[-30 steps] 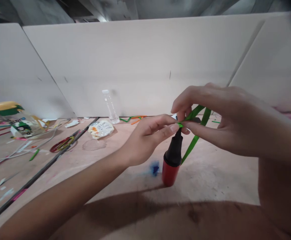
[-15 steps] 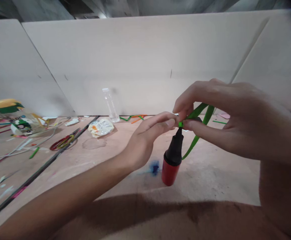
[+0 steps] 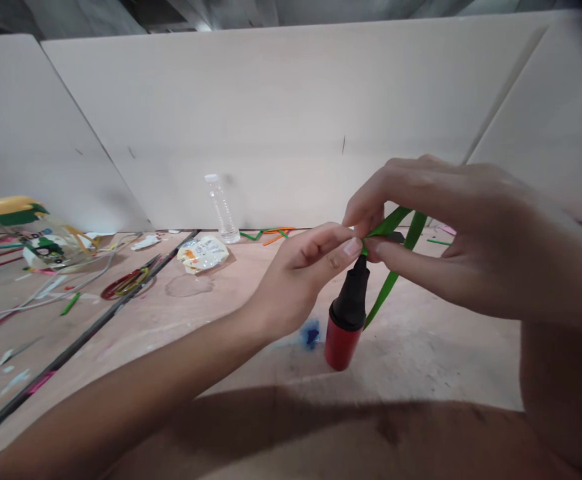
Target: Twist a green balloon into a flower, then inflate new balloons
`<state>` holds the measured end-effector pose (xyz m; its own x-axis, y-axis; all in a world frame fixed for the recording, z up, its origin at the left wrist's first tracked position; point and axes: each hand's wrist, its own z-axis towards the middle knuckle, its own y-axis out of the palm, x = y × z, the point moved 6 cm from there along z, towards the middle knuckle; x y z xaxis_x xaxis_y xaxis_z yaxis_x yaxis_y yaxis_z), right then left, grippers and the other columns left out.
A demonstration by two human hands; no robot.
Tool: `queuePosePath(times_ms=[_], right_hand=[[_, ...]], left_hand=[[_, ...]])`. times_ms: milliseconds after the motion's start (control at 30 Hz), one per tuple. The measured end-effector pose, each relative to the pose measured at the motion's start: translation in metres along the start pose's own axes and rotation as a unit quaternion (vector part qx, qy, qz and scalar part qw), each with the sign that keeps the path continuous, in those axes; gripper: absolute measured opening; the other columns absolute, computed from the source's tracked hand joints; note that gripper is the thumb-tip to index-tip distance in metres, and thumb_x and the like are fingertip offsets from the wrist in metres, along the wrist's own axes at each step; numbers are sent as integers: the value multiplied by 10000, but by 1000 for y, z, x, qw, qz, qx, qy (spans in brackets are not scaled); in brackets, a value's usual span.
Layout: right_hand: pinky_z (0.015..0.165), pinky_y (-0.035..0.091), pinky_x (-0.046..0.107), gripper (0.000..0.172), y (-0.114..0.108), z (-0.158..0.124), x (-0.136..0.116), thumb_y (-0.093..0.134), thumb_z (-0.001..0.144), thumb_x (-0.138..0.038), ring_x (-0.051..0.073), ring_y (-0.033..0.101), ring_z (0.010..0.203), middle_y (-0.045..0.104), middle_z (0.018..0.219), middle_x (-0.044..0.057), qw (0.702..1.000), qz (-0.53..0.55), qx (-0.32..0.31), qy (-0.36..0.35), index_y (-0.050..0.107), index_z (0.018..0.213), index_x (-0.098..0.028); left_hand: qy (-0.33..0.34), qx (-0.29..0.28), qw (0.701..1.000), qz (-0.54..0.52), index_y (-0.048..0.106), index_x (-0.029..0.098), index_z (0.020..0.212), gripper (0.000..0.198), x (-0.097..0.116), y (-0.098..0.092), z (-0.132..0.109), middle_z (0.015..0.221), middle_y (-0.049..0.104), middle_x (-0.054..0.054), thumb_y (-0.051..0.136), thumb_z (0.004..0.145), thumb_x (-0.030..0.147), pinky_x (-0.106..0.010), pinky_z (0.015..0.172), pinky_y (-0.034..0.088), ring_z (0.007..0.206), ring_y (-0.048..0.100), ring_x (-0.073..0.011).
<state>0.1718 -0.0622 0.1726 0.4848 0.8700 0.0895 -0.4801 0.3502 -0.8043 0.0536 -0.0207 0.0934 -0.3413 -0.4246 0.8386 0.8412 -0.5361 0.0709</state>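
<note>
A long, flat green balloon [image 3: 415, 230] without air in it loops down from my fingers. My right hand [image 3: 435, 227] pinches it near one end, thumb and fingertips together. My left hand [image 3: 295, 280] comes in from the left, its thumb and fingers closed on that same end, over the nozzle's tip. Just below the fingertips is a balloon pump [image 3: 343, 347], with a red body and a black tapered nozzle, tilted slightly. Fingers hide the place where balloon and nozzle meet. A small dark piece [image 3: 395, 237] shows behind my right thumb.
Scissors [image 3: 125, 283], a clear plastic bottle [image 3: 223, 210] and a crumpled wrapper [image 3: 203, 255] lie or stand to the left. Farther left is a yellow-lidded jar [image 3: 45, 237] beside a white cable [image 3: 91, 287]. A pale panel [image 3: 271, 120] stands behind the table.
My left thumb has moved onto the balloon's end at the nozzle tip, covering the green bit that showed there. My right hand keeps its pinch, almost unmoved.
</note>
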Motion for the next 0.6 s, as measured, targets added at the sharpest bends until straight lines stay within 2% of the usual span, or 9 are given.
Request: queuePosePath(times_ms=[200, 333, 500, 600], right_hand=[[777, 432, 291, 99, -3, -1, 1, 616, 903, -141, 141, 588, 846, 649, 927, -24, 1000, -6, 17, -2, 612, 973, -212], [791, 433, 270, 79, -3, -1, 2, 609, 920, -160, 130, 592, 844, 645, 918, -26, 1000, -3, 15, 0, 618, 987, -201], [794, 442, 304, 77, -3, -2, 7, 582, 942, -175, 167, 609, 897, 660, 952, -11, 1000, 18, 17, 14, 619, 985, -226], [778, 446, 327, 127, -4, -2, 11, 572, 919, -133, 194, 619, 888, 671, 952, 3, 999, 27, 15, 24, 623, 972, -237]], left_hand=[[8, 11, 1000, -5, 732, 165, 846, 185, -1, 2, 0, 807, 703, -4, 603, 976, 187, -239, 847, 530, 838, 656, -119], [28, 4, 1000, -7, 735, 188, 853, 220, 0, 2, -2, 823, 716, 5, 573, 1000, 210, -242, 889, 533, 847, 668, -111], [12, 1, 1000, 5, 719, 183, 983, 105, -2, -1, -4, 970, 765, -33, 616, 970, 198, -304, 962, 523, 1002, 696, -169], [2, 2, 999, 50, 711, 162, 960, 61, -1, -1, -6, 1002, 778, -59, 671, 934, 199, -332, 959, 523, 1013, 702, -195]])
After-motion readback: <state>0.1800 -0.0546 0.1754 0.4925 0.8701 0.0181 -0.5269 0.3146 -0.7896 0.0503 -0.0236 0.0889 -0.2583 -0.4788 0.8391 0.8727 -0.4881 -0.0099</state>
